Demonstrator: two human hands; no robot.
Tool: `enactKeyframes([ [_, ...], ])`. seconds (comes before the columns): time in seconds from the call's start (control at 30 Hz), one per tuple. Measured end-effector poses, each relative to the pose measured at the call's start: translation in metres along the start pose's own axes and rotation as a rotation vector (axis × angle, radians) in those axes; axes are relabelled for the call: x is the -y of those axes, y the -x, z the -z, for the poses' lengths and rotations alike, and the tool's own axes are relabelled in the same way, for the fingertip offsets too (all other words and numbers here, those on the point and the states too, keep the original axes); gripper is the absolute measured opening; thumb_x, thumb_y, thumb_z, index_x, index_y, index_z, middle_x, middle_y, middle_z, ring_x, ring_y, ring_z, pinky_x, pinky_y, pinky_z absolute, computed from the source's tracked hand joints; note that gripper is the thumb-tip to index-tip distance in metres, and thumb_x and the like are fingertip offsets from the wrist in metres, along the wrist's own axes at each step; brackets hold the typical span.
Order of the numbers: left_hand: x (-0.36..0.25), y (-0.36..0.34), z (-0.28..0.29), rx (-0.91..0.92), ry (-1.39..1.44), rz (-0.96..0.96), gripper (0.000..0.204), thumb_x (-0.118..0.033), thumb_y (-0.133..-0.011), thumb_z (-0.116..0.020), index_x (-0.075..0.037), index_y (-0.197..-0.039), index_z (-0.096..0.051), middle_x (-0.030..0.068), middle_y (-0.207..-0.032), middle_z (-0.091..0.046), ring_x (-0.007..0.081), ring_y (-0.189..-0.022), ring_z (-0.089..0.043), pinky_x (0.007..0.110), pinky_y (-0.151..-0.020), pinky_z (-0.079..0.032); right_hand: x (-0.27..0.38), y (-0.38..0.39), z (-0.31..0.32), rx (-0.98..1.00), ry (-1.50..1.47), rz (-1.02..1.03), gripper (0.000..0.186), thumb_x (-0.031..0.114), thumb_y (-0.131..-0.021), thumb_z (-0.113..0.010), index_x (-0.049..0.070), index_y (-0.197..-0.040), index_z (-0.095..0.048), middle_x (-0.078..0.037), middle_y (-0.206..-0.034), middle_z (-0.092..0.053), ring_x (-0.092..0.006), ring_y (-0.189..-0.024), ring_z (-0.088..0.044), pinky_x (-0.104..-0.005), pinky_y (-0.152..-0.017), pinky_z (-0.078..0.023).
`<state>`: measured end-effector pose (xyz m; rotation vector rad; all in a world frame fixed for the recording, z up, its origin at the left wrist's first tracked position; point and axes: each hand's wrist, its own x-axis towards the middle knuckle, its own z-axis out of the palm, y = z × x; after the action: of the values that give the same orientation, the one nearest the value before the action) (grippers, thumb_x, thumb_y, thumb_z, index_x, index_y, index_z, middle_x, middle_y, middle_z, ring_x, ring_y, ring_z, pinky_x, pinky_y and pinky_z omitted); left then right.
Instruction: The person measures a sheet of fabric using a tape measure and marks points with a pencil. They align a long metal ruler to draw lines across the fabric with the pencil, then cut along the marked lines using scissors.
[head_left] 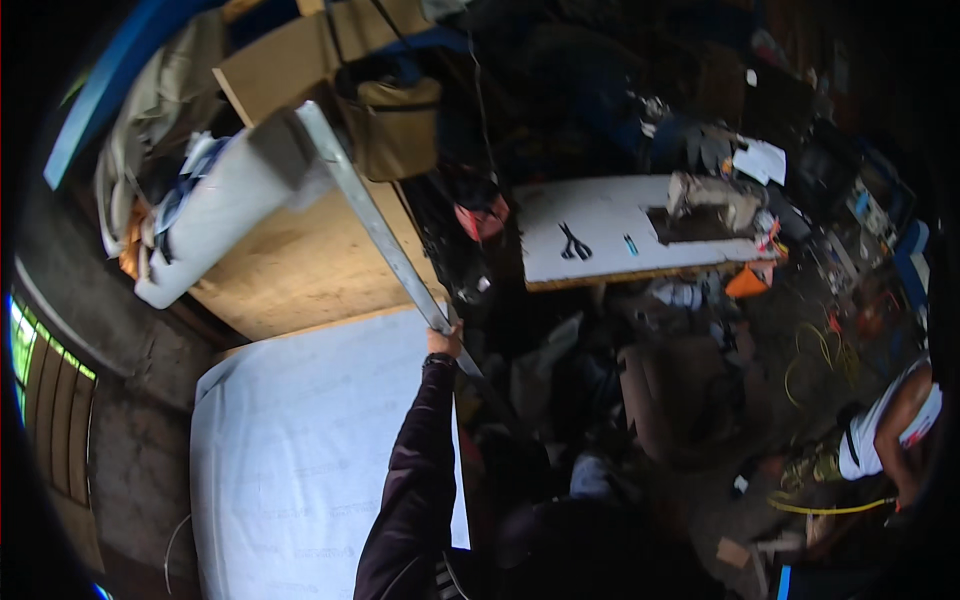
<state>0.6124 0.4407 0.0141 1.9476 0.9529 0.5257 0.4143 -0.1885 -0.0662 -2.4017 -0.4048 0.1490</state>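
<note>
My left hand (445,341), with a dark band at its wrist, is closed around a long flat metal bar (370,215). The bar slants from the upper left down past my fist, and its lower end fades into the dark. Just below and left of the hand, a white sheet (310,440) with faint print and soft wrinkles covers part of a wooden tabletop (310,265). A roll of pale material (225,205), partly blurred, lies across the tabletop's far left. My right hand is out of view.
Right of the bar stands a white sewing table (590,205) with a sewing machine (715,200), black scissors (574,242) and a small blue tool (630,244). A brown bag (397,125) hangs behind the bar. Another person (890,430) bends at the far right, near a yellow hose (830,509).
</note>
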Motion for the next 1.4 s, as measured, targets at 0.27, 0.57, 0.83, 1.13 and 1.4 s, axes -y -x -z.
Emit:
enactKeyframes([
  [0.27, 0.049, -0.014, -0.028, 0.126, 0.194, 0.025, 0.074, -0.032, -0.085, -0.077, 0.005, -0.137, -0.040, 0.0253, -0.129, -0.057, 0.0352, -0.114, -0.061, 0.042, -0.095, -0.049, 0.086, -0.263, 0.017, -0.038, -0.329, -0.002, 0.023, 0.018, -0.097, -0.062, -0.001, -0.108, -0.067, -0.019, -0.096, -0.071, -0.0251, -0.088, -0.072, -0.0335, -0.076, -0.054],
  [0.57, 0.105, 0.279, -0.041, 0.137, 0.196, 0.282, 0.040, -0.014, -0.091, -0.069, 0.001, -0.126, -0.057, 0.0171, -0.122, -0.064, 0.0245, -0.112, -0.063, 0.037, -0.093, -0.051, 0.125, -0.671, -0.057, 0.142, 0.139, 0.197, 0.049, 0.039, -0.093, -0.061, 0.001, -0.124, -0.059, -0.023, -0.105, -0.070, -0.0388, -0.100, -0.066, -0.0455, -0.089, -0.051],
  [0.83, 0.117, 0.531, -0.053, -0.656, 0.052, 1.272, 0.044, -0.032, -0.086, -0.072, 0.005, -0.109, -0.070, 0.0217, -0.104, -0.072, 0.0276, -0.098, -0.071, 0.036, -0.087, -0.055, 0.088, -0.768, -0.109, 0.250, 0.615, 0.299, 0.049, 0.027, -0.088, -0.063, -0.001, -0.127, -0.059, -0.028, -0.124, -0.061, -0.0447, -0.111, -0.060, -0.0506, -0.096, -0.049],
  [1.13, 0.097, 0.579, -0.135, -0.310, 0.080, 0.976, 0.054, -0.043, -0.085, -0.070, 0.004, -0.112, -0.068, 0.0227, -0.108, -0.070, 0.0345, -0.102, -0.069, 0.043, -0.088, -0.055, 0.056, -0.736, -0.096, 0.098, 0.497, 0.540, 0.049, 0.021, -0.080, -0.071, 0.001, -0.120, -0.053, -0.029, -0.106, -0.066, -0.0456, -0.098, -0.065, -0.0537, -0.085, -0.052],
  [1.4, 0.081, 0.589, -0.102, -0.427, 0.213, 0.843, 0.047, -0.035, -0.092, -0.064, -0.002, -0.125, -0.062, 0.0182, -0.119, -0.068, 0.0340, -0.114, -0.064, 0.041, -0.098, -0.050, 0.081, -0.556, -0.048, 0.262, -0.301, 0.660, 0.034, 0.038, -0.079, -0.079, 0.010, -0.095, -0.068, -0.022, -0.102, -0.070, -0.0361, -0.088, -0.069, -0.0445, -0.075, -0.059],
])
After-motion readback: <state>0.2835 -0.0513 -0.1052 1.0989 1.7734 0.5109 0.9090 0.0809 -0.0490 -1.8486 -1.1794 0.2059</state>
